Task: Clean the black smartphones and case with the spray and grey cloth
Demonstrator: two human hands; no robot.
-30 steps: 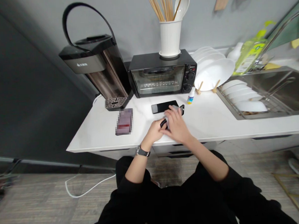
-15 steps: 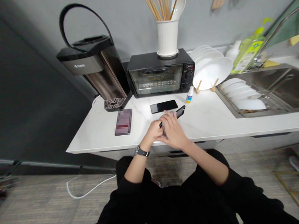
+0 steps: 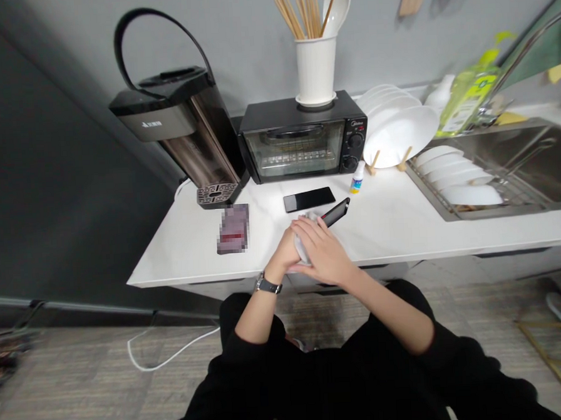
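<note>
Starting at the left, the white counter (image 3: 179, 259) comes to its near left corner, bare white running from there to the blurred purple pouch (image 3: 233, 230). Right behind it, blocking the way back, stands the dark water dispenser (image 3: 177, 121), drip tray jutting forward. More white surface now, from the pouch across to the hands, and that's room along the front edge! Here's the left hand (image 3: 285, 247), its wrist, with a dark watch (image 3: 268, 284), out over that edge; most of its fingers are hidden, so I can't tell what they grip. The right hand (image 3: 324, 248) meets it, both together, fingers curled over a pale cloth (image 3: 302, 249) near the front edge. Past those fingers pokes a slim black object (image 3: 338, 213), pointing to the back right. Just behind lies a black phone (image 3: 309, 200), and the toaster oven (image 3: 300, 149) walls off the rear, a white holder (image 3: 317, 70) of chopsticks on top. Over to the right, a small bottle (image 3: 357, 178) stands upright by the oven's corner, in front of the racked plates (image 3: 399, 135). Bare counter along the front edge again, then the sink (image 3: 556, 180), white dishes (image 3: 457, 172) leaning inside its left end, green soap bottle (image 3: 472, 93) behind.
</note>
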